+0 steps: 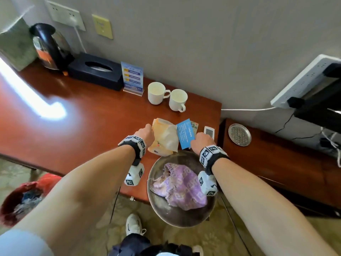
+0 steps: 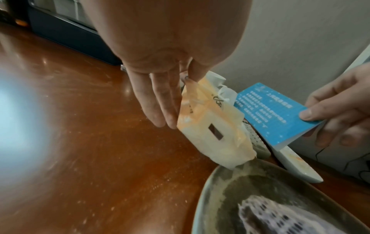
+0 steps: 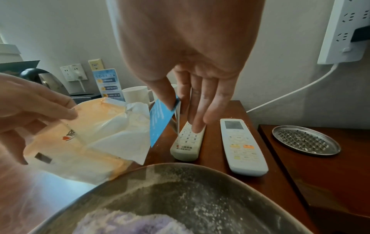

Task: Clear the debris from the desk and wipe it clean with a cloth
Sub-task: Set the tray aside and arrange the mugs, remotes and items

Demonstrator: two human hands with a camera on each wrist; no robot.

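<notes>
— Two hands over the desk (image 1: 77, 115); what does each one hold?

— Left hand (image 1: 146, 134) pinches the top edge of an orange-and-white tissue packet (image 1: 163, 138) between thumb and forefinger, the other fingers (image 2: 158, 101) straight beside it; the packet hangs tilted, its lower corner just at the rim of the metal basin (image 1: 160, 209); right hand (image 1: 202, 141) pinches a blue card (image 1: 185, 133) at one edge, thumb on its printed face, the card standing on edge just beside the packet.

— And the cloth?

— Purple patterned cloth (image 1: 181, 187) lies crumpled inside the basin, below both wrists and nearer the person than either hand; neither hand touches it.

— Anything under the right hand?

— Two white remotes; the smaller remote (image 3: 187, 142) directly beneath its fingertips, whether touching I cannot tell; the larger remote (image 3: 241, 145) just to that hand's right; pale specks dot the wood near the left hand.

— Beyond the hands?

— Two white mugs (image 1: 167, 96) ahead of them; a red bin (image 1: 20, 198) on the floor, well to the left hand's left.
</notes>
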